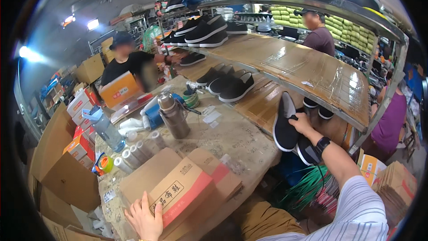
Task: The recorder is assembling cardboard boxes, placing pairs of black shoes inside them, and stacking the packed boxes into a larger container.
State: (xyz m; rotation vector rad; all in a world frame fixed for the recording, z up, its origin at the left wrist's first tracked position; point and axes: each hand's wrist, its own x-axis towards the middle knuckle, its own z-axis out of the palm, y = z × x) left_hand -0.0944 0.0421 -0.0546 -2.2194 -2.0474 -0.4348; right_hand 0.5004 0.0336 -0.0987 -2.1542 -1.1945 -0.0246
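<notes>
Right hand [302,124] clenched on black slip-on shoe [284,127] at shelf [307,69] edge, 3 o'clock; left hand [145,218] released, flat against closed shoe box [178,192] at 6 o'clock; shoe not yet boxed.

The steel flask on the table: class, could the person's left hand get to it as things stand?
Probably yes: the left hand rests on a cardboard box, and the flask stands beyond it, with only low rolls between.

Black slip-on shoe [284,127]: white sole edge, stood toe-up, tilted, at front edge of lower cardboard-lined shelf; I see second one partly hidden just beneath. Flat cardboard shoe box [185,192]: tan, red stripe, lying at table's near edge.
</notes>
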